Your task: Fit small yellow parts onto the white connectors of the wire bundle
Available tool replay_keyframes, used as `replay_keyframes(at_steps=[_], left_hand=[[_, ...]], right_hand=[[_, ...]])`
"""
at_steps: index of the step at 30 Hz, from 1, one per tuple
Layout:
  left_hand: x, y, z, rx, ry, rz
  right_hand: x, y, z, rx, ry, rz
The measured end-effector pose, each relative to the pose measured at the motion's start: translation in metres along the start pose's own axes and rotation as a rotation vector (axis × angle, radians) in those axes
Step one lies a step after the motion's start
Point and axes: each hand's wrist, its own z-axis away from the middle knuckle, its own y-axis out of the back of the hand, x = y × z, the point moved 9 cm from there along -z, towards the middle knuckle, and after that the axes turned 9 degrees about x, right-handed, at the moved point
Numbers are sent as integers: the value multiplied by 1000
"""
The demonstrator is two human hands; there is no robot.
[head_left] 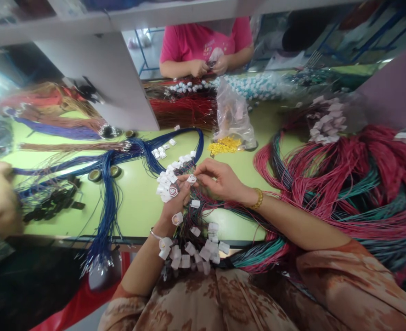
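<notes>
My left hand is closed around a bunch of wires that end in white plastic connectors. One white connector sticks up at its fingertips. My right hand pinches at that same connector; whatever small part may be between its fingers is too small to make out. Below my left wrist hangs a cluster of more white connectors, at the table's front edge. Their dark, red and green wires run off to the right under my right forearm.
Yellow small parts spill from a clear plastic bag beyond my hands. Blue wires and black connectors lie left, beside tape rolls. Red and green wire bundles heap up right. Across the table, a person in pink works.
</notes>
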Motion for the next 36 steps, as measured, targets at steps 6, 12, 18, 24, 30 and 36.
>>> replay_keyframes(at_steps=[6, 12, 18, 24, 30, 36], left_hand=[[-4, 3, 0, 4, -8, -44], [-4, 4, 2, 26, -8, -35], [-1, 5, 3, 71, -7, -43], [-7, 14, 3, 187, 16, 34], [3, 16, -2, 181, -103, -216], [27, 14, 3, 213, -287, -283]], right_hand=[[-21, 0, 6, 38, 265, 148], [-20, 1, 6, 81, 226, 172], [-18, -2, 10, 102, 208, 254], [-23, -26, 28, 65, 308, 407], [-5, -26, 22, 14, 189, 350], [92, 38, -19, 146, -198, 397]])
